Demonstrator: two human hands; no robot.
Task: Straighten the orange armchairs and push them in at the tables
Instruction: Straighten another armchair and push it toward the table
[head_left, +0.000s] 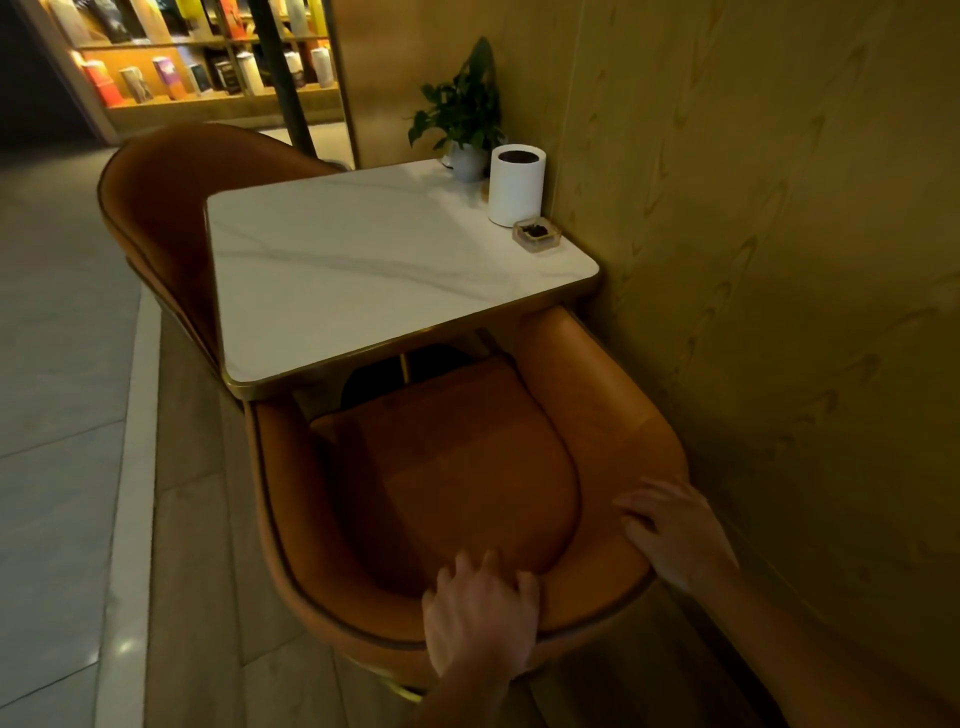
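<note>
At the surface's (363, 260) left side a far armchair (156, 218) is tucked in. At its near edge the near armchair (467, 467) is set. The chair's back rim is held by the left hand (478, 618), grip curled over it, and touched by the right hand (675, 535), grip spread flat. On the right corner are placed a potted plant (462, 114), a white canister (516, 187) with dark contents, and a glass ashtray (536, 235) holding dark bits, by the wood wall (753, 260).

Well ahead of the right hand (675, 535) we see a white canister (516, 187), a plant (462, 111) behind it and an ashtray (535, 235) nearer; bookshelves (208, 73) stand far beyond the left hand (480, 618).
</note>
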